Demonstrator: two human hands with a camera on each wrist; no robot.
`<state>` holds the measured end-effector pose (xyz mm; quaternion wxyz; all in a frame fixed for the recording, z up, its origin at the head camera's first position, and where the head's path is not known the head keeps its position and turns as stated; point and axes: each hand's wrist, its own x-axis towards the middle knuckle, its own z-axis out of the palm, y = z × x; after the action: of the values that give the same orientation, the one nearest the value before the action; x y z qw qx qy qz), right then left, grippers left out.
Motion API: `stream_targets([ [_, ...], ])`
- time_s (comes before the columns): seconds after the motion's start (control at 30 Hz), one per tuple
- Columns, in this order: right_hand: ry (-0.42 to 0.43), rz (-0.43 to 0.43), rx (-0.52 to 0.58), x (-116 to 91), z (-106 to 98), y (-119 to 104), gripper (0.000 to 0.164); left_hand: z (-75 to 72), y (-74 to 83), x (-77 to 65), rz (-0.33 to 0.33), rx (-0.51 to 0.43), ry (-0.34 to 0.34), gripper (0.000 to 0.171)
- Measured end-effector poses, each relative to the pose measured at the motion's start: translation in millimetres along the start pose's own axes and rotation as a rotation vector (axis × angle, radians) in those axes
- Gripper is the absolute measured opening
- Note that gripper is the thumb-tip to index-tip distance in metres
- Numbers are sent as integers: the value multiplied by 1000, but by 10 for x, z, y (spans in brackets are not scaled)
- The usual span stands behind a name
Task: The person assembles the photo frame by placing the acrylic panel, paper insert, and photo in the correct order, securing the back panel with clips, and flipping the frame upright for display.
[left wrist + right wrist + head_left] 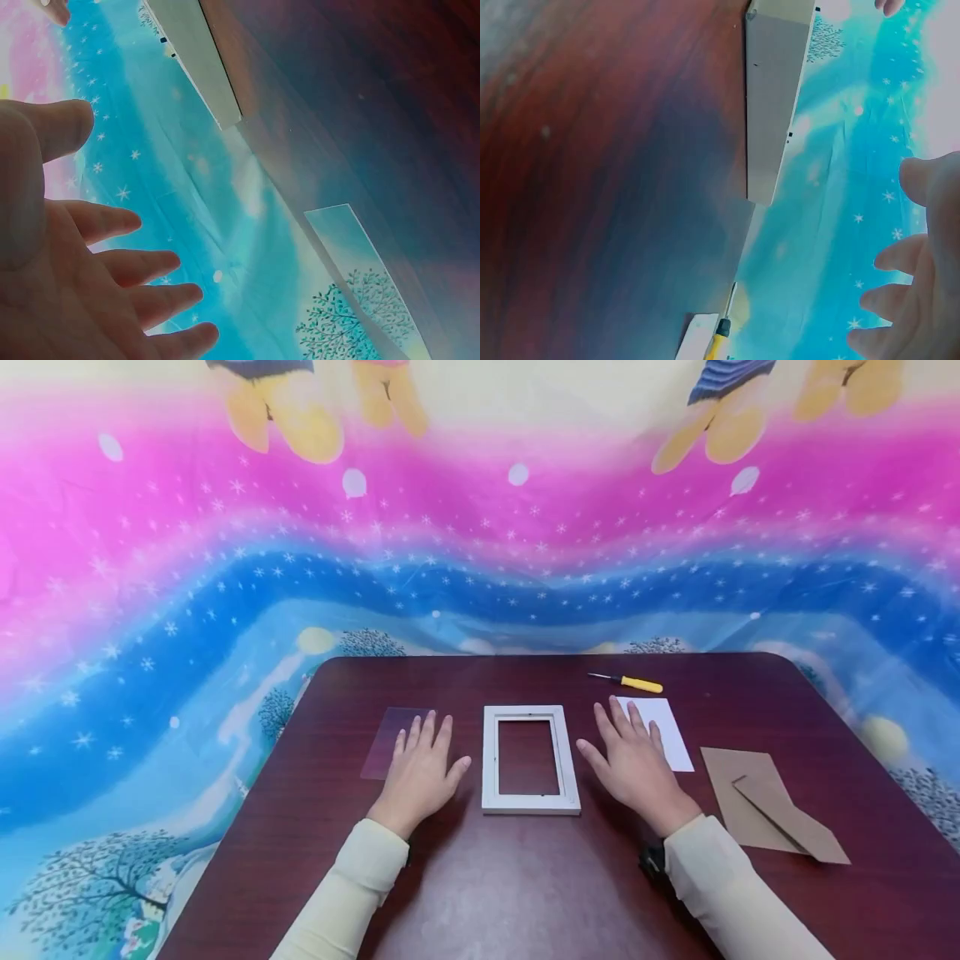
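Note:
A white picture frame (491, 760) lies on the table between two hands, its opening showing bare wood. To its left hovers the left hand (422, 768), palm down with fingers spread, above a clear sheet (381, 747). On the other side the right hand (633, 764) is held the same way, partly covering a white card (671, 735). Neither hand holds anything. In the left wrist view the left hand (97, 277) is apart from the clear sheet (360, 255). The right wrist view shows the right hand (915, 277) with nothing between its fingers.
A yellow-handled screwdriver (637, 683) lies near the back edge of the dark wooden table (487, 893). At the right is a brown backing board (738, 768) with its stand leg (795, 822) angled out. A patterned cloth (480, 543) hangs behind the table.

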<state>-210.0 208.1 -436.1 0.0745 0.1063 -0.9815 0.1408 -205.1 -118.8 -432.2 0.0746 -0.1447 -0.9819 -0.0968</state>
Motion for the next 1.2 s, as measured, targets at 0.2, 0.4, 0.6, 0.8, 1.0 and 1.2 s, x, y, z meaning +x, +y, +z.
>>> stream_targets([
  [0.2,13,-16,11,14,-52,-6,76,3,-3,24,9,-2,0,72],
  [0.4,56,-49,30,52,-48,-26,74,-9,-27,47,20,17,11,73],
  [0.6,112,2,72,92,-23,-27,73,2,-7,118,26,6,9,73],
  [0.8,119,21,95,121,-16,-6,71,22,28,188,28,-11,-19,73],
  [1.0,86,47,115,191,21,4,70,47,32,256,66,19,-19,72],
  [1.2,60,58,147,309,93,-17,67,69,28,337,83,34,-19,68],
])
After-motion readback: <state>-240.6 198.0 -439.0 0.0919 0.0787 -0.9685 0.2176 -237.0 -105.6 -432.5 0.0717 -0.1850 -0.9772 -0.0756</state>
